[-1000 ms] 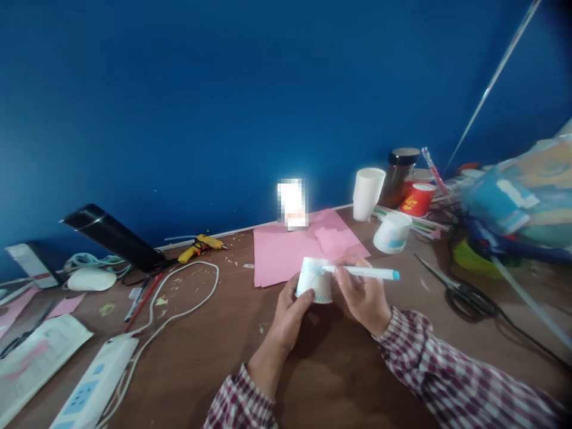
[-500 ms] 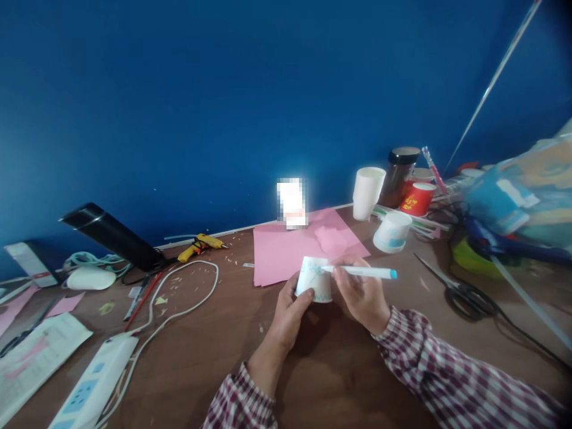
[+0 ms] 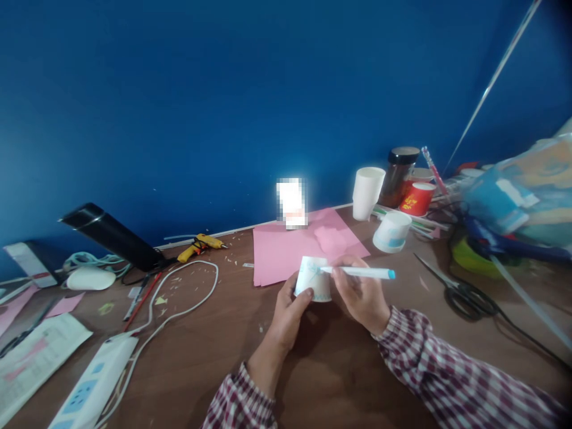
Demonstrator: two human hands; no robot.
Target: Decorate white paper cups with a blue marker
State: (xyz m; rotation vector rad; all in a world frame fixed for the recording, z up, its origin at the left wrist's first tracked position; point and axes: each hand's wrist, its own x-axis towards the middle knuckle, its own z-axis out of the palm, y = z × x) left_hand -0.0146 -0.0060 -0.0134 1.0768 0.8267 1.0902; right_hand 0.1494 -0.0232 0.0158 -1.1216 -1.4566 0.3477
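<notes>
Left grip (image 3: 291,307) clamped on upturned paper cup (image 3: 313,279), right grip (image 3: 357,289) pinching marker (image 3: 364,272) lying nearly level, tip pointing left.

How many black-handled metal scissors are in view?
2: one pair beyond the right plaid sleeve, another at the left edge; more may hide in the right-hand clutter.
</notes>
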